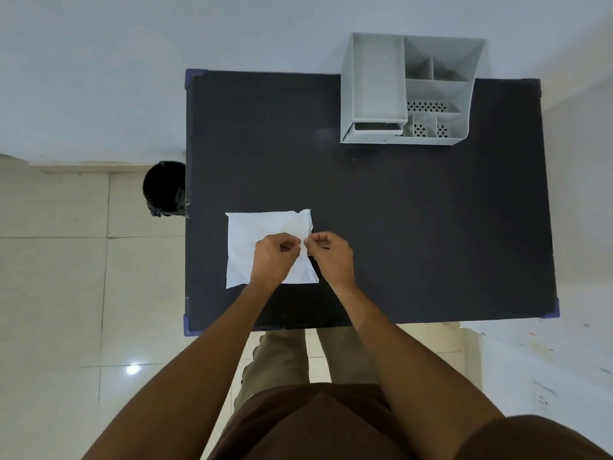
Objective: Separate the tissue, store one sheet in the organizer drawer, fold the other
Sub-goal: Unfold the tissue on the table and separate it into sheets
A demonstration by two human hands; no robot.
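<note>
A white square tissue [252,237] lies flat on the black table [414,227], near its front left. Its right edge is crumpled and slightly raised. My left hand [273,260] rests over the tissue and pinches that right edge. My right hand [331,257] pinches the same edge from the right side, fingertips almost touching those of the left. The grey organizer [411,91] stands at the table's back right; its small drawer [376,127] at the lower front left looks pushed in.
A black waste bin [164,187] stands on the tiled floor just left of the table. A pale wall runs behind the table. My legs are at the table's front edge.
</note>
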